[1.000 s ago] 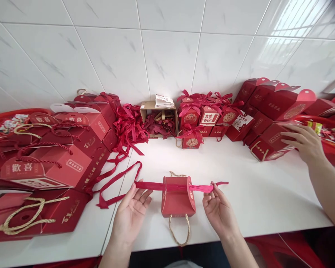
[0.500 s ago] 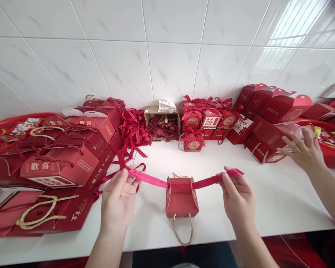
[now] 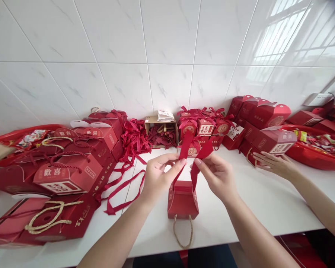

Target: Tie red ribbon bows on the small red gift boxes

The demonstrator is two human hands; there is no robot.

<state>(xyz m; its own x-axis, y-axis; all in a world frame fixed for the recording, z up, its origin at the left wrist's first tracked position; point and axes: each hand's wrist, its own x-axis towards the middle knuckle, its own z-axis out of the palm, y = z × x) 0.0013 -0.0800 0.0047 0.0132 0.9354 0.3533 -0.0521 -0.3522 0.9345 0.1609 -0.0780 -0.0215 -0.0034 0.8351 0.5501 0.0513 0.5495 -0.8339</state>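
A small red gift box (image 3: 182,208) with a twisted rope handle (image 3: 187,242) rests on the white table in front of me. A red ribbon (image 3: 194,175) runs up from the box, its two ends raised above it. My left hand (image 3: 163,173) pinches one end between thumb and fingers. Close beside it, my right hand (image 3: 215,175) pinches the other end. Both hands are just above the box, a small gap between them.
On the left are stacked red boxes (image 3: 64,175) and a heap of loose ribbons (image 3: 135,136). A cardboard box (image 3: 146,128) and bow-tied boxes (image 3: 205,128) stand by the wall. A co-worker's hand (image 3: 276,165) touches stacked boxes at right; another person's hand (image 3: 0,152) is far left.
My hands have come up and together, bringing the ribbon's ends from stretched wide to close above the box. The co-worker's hand at right has lowered; another hand has appeared at far left.
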